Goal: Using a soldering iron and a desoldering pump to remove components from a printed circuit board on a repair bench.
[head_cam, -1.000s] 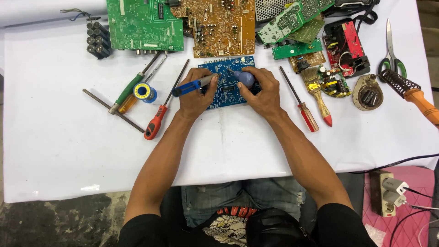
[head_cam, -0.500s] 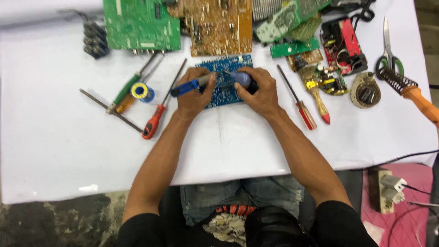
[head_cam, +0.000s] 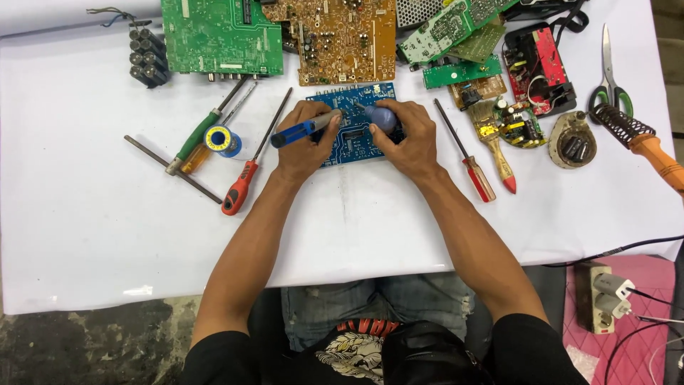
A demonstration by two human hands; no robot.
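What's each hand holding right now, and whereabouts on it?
The left hand grips a blue-handled tool near its front end. The right hand holds a blue rubber bulb between thumb and fingers, over the blue circuit board.

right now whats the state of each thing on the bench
left hand: gripping the blue-handled tool, tip on the board
right hand: closed on the blue bulb
blue circuit board: flat, under both hands
red screwdriver: lying unused
scissors: closed
orange soldering iron: lying at the table edge
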